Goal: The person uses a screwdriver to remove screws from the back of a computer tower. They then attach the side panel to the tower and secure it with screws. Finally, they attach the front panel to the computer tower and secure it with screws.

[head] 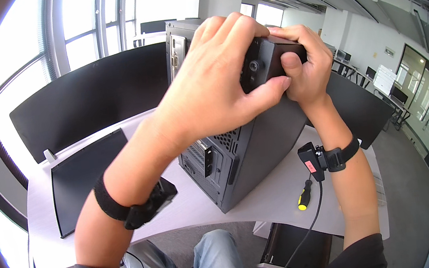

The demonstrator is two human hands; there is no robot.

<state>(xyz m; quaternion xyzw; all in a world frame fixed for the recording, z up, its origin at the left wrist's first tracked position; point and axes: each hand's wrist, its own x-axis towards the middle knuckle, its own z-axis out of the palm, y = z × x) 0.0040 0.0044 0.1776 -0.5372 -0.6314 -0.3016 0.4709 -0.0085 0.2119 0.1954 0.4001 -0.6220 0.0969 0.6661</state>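
A dark grey desktop computer case stands tilted before me, its rear panel with metal port plate and expansion slot area facing left. My left hand grips the upper corner part of the case, fingers over the top and thumb below. On the other side of that same part, my right hand has its fingers on top and its thumb against the dark face. Between the hands a thumbscrew shows. How this corner part joins the case is hidden by my left hand.
A flat black panel lies on the desk at left. At right, under my wrist, lies a black-and-yellow screwdriver. Dark partition screens edge the desk. A drawer hangs open below. Cables trail from wrist-worn devices.
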